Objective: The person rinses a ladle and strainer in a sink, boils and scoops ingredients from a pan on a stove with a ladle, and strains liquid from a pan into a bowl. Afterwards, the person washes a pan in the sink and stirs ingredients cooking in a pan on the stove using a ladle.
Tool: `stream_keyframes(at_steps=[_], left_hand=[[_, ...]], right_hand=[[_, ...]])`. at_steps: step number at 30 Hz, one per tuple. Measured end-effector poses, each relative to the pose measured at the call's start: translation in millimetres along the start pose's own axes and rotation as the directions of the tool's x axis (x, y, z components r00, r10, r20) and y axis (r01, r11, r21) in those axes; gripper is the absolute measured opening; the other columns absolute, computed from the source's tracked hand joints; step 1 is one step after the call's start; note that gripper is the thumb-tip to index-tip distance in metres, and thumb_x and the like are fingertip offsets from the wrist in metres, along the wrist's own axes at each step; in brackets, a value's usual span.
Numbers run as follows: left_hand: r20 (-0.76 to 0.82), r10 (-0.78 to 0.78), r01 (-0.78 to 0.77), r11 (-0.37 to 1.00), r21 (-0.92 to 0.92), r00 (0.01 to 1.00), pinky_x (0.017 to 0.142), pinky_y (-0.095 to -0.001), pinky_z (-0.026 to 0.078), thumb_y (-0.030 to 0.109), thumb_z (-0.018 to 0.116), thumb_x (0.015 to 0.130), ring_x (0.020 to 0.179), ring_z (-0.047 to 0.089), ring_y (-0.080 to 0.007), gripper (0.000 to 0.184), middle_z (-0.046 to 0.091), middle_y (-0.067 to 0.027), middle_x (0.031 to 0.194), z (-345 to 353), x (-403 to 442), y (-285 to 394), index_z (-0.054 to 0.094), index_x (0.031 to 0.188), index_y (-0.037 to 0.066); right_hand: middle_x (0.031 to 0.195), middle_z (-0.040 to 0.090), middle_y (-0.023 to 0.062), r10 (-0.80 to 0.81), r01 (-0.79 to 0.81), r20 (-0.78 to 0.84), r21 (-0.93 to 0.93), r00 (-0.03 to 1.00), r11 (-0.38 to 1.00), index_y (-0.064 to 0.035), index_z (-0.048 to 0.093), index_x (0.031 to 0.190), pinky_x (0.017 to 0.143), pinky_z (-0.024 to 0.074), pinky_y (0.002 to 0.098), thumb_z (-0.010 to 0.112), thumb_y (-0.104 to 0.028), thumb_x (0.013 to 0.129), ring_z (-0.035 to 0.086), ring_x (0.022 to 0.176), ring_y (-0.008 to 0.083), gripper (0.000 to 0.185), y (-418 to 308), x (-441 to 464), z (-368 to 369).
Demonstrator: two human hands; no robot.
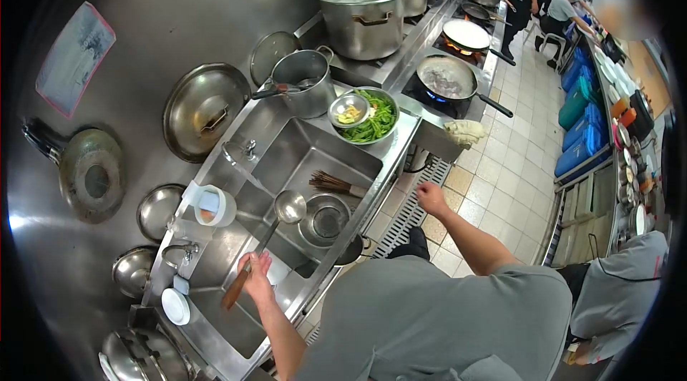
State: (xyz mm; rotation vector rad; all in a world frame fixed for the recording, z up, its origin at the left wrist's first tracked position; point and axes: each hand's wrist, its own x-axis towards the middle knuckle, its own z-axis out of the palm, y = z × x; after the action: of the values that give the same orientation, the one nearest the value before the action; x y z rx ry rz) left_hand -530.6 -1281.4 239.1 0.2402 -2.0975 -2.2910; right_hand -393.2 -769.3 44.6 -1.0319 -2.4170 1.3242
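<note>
Grey cloth shirt (pixel 444 316) fills the near foreground. To its left, the left hand (pixel 255 277) holds a long steel ladle with a brown wooden handle (pixel 290 207), its bowl out over the stainless-steel sink (pixel 347 155), near a round metal bowl (pixel 328 222). The right hand (pixel 431 198), well apart, curls loosely, apparently around nothing. The ladle looks stiff, fairly light and bowl-heavy; wood should give the surest hold, the metal shaft slippery if wet. The left hand hides part of the handle; right fingertips are hard to make out.
</note>
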Motion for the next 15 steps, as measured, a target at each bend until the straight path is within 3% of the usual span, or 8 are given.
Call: stream_keyframes(at_steps=[2, 3, 4, 5, 7, 8, 10, 15], left_hand=[[-0.073, -0.001, -0.002, 0.999, -0.034, 0.997, 0.083, -0.0406, 0.061, 0.023, 0.063, 0.102, 0.099, 0.071, -0.0307, 0.034, 0.065, -0.0211, 0.11, 19.5, 4.1, -4.4, 0.049, 0.124, 0.001], [-0.082, -0.011, 0.008, 0.999, -0.048, 0.997, 0.082, -0.04, 0.061, 0.025, 0.064, 0.101, 0.098, 0.072, -0.0298, 0.038, 0.065, -0.0208, 0.108, 25.1, 12.5, -12.9, 0.048, 0.125, 0.001], [-0.107, -0.027, 0.021, 0.998, -0.057, 0.994, 0.082, -0.0394, 0.061, 0.028, 0.065, 0.101, 0.097, 0.072, -0.0288, 0.042, 0.066, -0.0205, 0.106, 28.5, 18.7, -17.1, 0.047, 0.127, 0.001], [-0.144, -0.04, 0.031, 0.997, -0.066, 0.989, 0.079, -0.0381, 0.061, 0.029, 0.067, 0.1, 0.093, 0.072, -0.0273, 0.046, 0.067, -0.0192, 0.101, 42.1, 21.1, -11.5, 0.047, 0.129, 0.0], [-0.214, -0.071, 0.057, 0.996, -0.068, 0.974, 0.076, -0.0371, 0.061, 0.032, 0.069, 0.098, 0.091, 0.072, -0.0268, 0.053, 0.066, -0.0198, 0.103, 62.4, 27.2, -7.0, 0.049, 0.131, -0.003], [-0.233, -0.065, 0.057, 0.998, -0.039, 0.97, 0.075, -0.0369, 0.061, 0.035, 0.071, 0.097, 0.091, 0.071, -0.027, 0.056, 0.065, -0.0212, 0.105, 73.6, 25.8, -0.4, 0.05, 0.131, -0.004], [-0.269, -0.055, 0.059, 0.998, 0.007, 0.961, 0.074, -0.0359, 0.06, 0.037, 0.071, 0.096, 0.091, 0.071, -0.0269, 0.058, 0.064, -0.0216, 0.107, 91.3, 29.9, 2.4, 0.05, 0.132, -0.004], [-0.324, -0.075, 0.089, 0.996, 0.029, 0.943, 0.07, -0.0343, 0.06, 0.033, 0.076, 0.093, 0.083, 0.072, -0.027, 0.047, 0.067, -0.0132, 0.099, 88.7, 78.0, -49.1, 0.057, 0.124, 0.003]], right_hand=[[0.08, 0.071, 0.0202, 0.019, -0.02, -0.013, -0.105, 1.0, 0.994, 0.0026, 0.071, 0.089, 0.07, 0.0552, 0.0399, 0.061, -0.019, 0.086, 0.07, 0.074, 0.0283, 0.024, 120.3, 4.3, -19.2], [0.082, 0.073, 0.0203, 0.044, -0.045, -0.004, -0.175, 0.999, 0.984, 0.002, 0.072, 0.086, 0.069, 0.0555, 0.0415, 0.061, -0.02, 0.084, 0.071, 0.073, 0.0298, 0.025, 143.7, -13.0, -44.6], [0.086, 0.074, 0.0198, 0.062, 0.166, 0.339, -0.603, 0.939, 0.78, 0.002, 0.073, 0.087, 0.07, 0.0556, 0.043, 0.062, -0.019, 0.082, 0.071, 0.076, 0.0306, 0.024, 194.4, -16.6, -71.3], [0.086, 0.073, 0.0205, 0.312, -0.025, 0.346, -0.634, 0.885, 0.773, 0.001, 0.072, 0.09, 0.07, 0.0554, 0.0443, 0.06, -0.018, 0.086, 0.071, 0.077, 0.0303, 0.023, 259.0, -30.8, -86.1], [0.086, 0.069, 0.0217, 0.749, -0.324, 0.289, -0.767, 0.597, 0.554, -0.0011, 0.069, 0.096, 0.07, 0.055, 0.0469, 0.055, -0.016, 0.095, 0.069, 0.08, 0.0296, 0.021, 377.2, -58.6, -116.2], [0.076, 0.064, 0.0198, 0.894, -0.875, 0.118, -0.183, 0.432, 0.447, -0.0014, 0.064, 0.097, 0.065, 0.0546, 0.0499, 0.054, -0.018, 0.097, 0.066, 0.074, 0.0321, 0.02, 346.9, -93.7, -143.4], [0.069, 0.058, 0.017, 0.937, -0.943, 0.115, 0.078, 0.331, 0.324, -0.0022, 0.059, 0.094, 0.054, 0.0506, 0.0484, 0.052, -0.019, 0.098, 0.061, 0.062, 0.0316, 0.019, 377.2, -124.7, -171.8], [0.073, 0.059, 0.0155, 0.934, -0.943, 0.13, 0.073, 0.332, 0.325, -0.003, 0.058, 0.09, 0.048, 0.05, 0.0463, 0.053, -0.022, 0.099, 0.06, 0.059, 0.0292, 0.022, 401.7, -155.8, -207.6]])
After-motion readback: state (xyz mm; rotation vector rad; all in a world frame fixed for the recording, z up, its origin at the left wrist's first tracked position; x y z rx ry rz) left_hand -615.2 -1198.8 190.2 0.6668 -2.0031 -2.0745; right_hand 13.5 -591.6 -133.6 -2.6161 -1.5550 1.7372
